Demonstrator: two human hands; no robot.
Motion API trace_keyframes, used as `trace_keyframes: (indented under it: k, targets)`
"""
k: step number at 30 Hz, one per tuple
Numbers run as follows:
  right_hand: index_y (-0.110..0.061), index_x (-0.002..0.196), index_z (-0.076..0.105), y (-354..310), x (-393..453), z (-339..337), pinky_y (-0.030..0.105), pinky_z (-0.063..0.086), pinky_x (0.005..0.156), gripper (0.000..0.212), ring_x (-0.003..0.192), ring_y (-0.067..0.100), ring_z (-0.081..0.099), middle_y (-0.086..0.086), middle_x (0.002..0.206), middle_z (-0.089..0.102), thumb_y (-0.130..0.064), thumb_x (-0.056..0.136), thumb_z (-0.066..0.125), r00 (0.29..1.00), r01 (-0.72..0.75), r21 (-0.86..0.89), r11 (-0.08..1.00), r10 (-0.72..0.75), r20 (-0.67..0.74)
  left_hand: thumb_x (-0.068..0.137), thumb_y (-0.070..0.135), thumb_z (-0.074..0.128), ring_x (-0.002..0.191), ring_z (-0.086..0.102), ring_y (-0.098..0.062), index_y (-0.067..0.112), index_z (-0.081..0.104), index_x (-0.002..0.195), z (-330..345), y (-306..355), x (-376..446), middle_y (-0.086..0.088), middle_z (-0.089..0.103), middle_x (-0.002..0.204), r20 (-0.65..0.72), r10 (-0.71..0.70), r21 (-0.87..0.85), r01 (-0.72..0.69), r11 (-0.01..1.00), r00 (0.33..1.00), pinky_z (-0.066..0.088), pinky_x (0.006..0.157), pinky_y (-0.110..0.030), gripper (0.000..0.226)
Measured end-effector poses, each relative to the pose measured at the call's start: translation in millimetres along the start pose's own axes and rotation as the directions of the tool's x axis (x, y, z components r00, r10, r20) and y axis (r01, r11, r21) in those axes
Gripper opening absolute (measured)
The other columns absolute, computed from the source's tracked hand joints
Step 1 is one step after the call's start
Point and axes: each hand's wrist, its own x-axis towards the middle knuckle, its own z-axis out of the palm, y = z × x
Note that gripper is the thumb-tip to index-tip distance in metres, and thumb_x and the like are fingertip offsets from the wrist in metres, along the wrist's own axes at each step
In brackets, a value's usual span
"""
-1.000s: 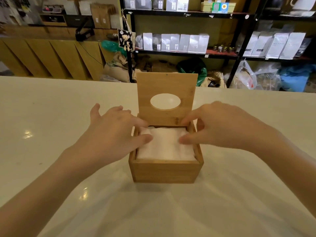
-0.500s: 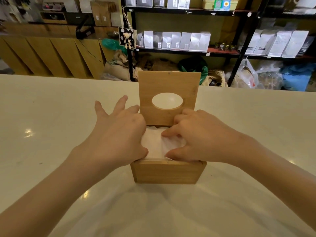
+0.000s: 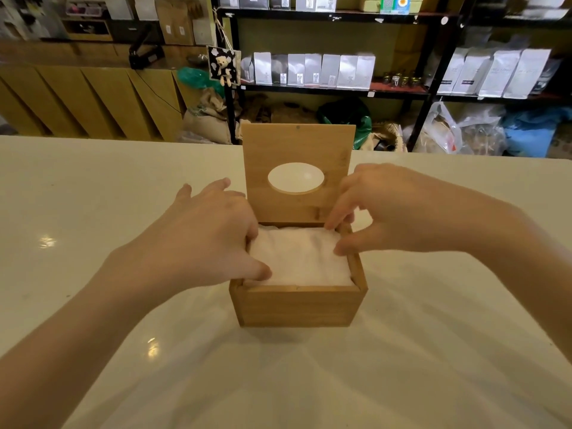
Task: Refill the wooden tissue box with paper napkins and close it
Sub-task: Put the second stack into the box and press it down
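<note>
A square wooden tissue box [image 3: 297, 306] stands in the middle of the white table. Its hinged lid [image 3: 298, 144], with an oval hole, stands upright at the back. White paper napkins [image 3: 301, 261] fill the box up to its rim. My left hand [image 3: 201, 236] rests on the left edge of the box, thumb and fingertips pressing the napkins' left side. My right hand [image 3: 390, 209] hovers over the right rear corner, thumb and fingers touching the napkins' right edge. Neither hand grips anything.
The white table [image 3: 93, 212] stretches wide on all sides of the box. Behind it stand black shelves [image 3: 325, 89] with white pouches, sacks and bags on the floor, and a wooden counter [image 3: 77, 100] at the left.
Both hands were together over the middle of the napkins half a second ago. They have spread apart to the box's left and right sides, uncovering the napkin stack. The lid has stayed upright.
</note>
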Motion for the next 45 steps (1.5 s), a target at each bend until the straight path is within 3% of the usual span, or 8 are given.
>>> trace_keyframes:
  k: [6, 13, 18, 24, 30, 36, 40, 45]
  targets:
    - [-0.017, 0.097, 0.069, -10.9, 8.6, 3.7, 0.03, 0.05, 0.069, 0.047, 0.087, 0.018, 0.06, 0.001, 0.091, 0.067, -0.053, 0.067, 0.069, 0.982, -0.061, -0.139, 0.988, 0.084, 0.171, 0.068, 0.056, 0.067, 0.145, -0.002, -0.024, 0.022, 0.064, 0.111, -5.0, 3.5, 3.4, 0.001, 0.032, 0.148, 0.07, 0.0, 0.043, -0.003, 0.999, 0.998, 0.006, 0.114, -0.056, 0.054]
    - [-0.016, 0.057, 0.047, -26.4, 8.9, 1.9, 0.025, 0.029, 0.048, 0.036, 0.074, 0.019, 0.053, -0.001, 0.066, 0.05, -0.038, 0.071, 0.071, 0.977, -0.041, -0.256, 0.966, 0.093, 0.194, 0.066, 0.057, 0.068, 0.144, -0.004, -0.029, 0.025, 0.06, 0.112, 1.6, 9.1, 8.8, -0.002, 0.035, 0.145, 0.032, -0.027, 0.165, 0.021, 0.986, 0.999, 0.003, 0.109, -0.066, 0.057]
    - [-0.017, 0.056, 0.042, -25.0, 8.7, 8.5, 0.025, 0.027, 0.048, 0.038, 0.083, 0.02, 0.054, 0.001, 0.076, 0.053, -0.037, 0.072, 0.069, 0.987, -0.029, -0.292, 0.956, 0.074, 0.144, 0.068, 0.057, 0.066, 0.144, -0.005, -0.026, 0.029, 0.06, 0.115, 7.6, 4.0, 4.3, 0.0, 0.028, 0.15, 0.008, -0.033, 0.13, 0.031, 0.991, 0.999, 0.003, 0.109, -0.066, 0.055]
    - [-0.019, 0.096, 0.067, -12.7, 7.8, 13.0, 0.026, 0.041, 0.059, 0.043, 0.09, 0.019, 0.058, 0.0, 0.093, 0.065, -0.055, 0.073, 0.062, 0.991, -0.098, -0.21, 0.973, 0.115, 0.073, 0.067, 0.063, 0.062, 0.144, 0.007, -0.021, 0.034, 0.054, 0.122, 12.0, -1.4, 0.9, 0.003, 0.031, 0.149, -0.064, -0.024, -0.015, 0.023, 1.0, 0.998, 0.008, 0.113, -0.057, 0.063]
    - [-0.029, 0.127, 0.049, -12.8, 2.8, 24.7, 0.031, 0.04, 0.076, 0.045, 0.105, 0.02, 0.053, -0.002, 0.117, 0.057, -0.052, 0.088, 0.042, 0.975, -0.165, -0.15, 0.975, 0.184, 0.122, 0.069, 0.071, 0.05, 0.144, 0.006, -0.026, 0.036, 0.038, 0.135, 19.2, 1.2, 6.1, -0.001, 0.027, 0.152, -0.033, -0.022, 0.012, 0.022, 1.0, 0.999, 0.012, 0.116, -0.049, 0.076]
    - [-0.027, 0.136, 0.038, -12.8, 6.1, 30.5, 0.03, 0.034, 0.069, 0.046, 0.088, 0.019, 0.045, 0.002, 0.117, 0.055, -0.041, 0.093, 0.028, 0.946, -0.188, -0.24, 0.953, 0.241, 0.216, 0.07, 0.073, 0.049, 0.145, -0.005, -0.027, 0.031, 0.044, 0.133, 11.5, 4.6, 19.2, -0.002, 0.022, 0.155, 0.071, -0.026, 0.182, 0.013, 0.983, 0.997, 0.003, 0.115, -0.052, 0.076]
    - [-0.026, 0.134, 0.041, -11.7, 5.9, 28.8, 0.03, 0.034, 0.068, 0.046, 0.086, 0.019, 0.045, 0.0, 0.095, 0.048, -0.042, 0.092, 0.029, 0.94, -0.197, -0.238, 0.951, 0.252, 0.231, 0.07, 0.07, 0.051, 0.145, -0.004, -0.026, 0.031, 0.049, 0.128, 5.9, 1.4, 23.0, -0.002, 0.027, 0.152, 0.115, 0.016, 0.198, -0.039, 0.979, 0.993, 0.004, 0.116, -0.05, 0.07]
    - [-0.026, 0.137, 0.036, -12.4, 6.6, 26.9, 0.029, 0.031, 0.067, 0.05, 0.085, 0.019, 0.042, 0.001, 0.102, 0.054, -0.046, 0.092, 0.029, 0.925, -0.226, -0.209, 0.951, 0.277, 0.259, 0.071, 0.07, 0.052, 0.144, -0.013, -0.029, 0.04, 0.028, 0.14, 3.4, -2.3, 24.6, -0.003, 0.005, 0.158, 0.219, -0.001, 0.206, -0.045, 0.978, 0.976, 0.0, 0.115, -0.051, 0.079]
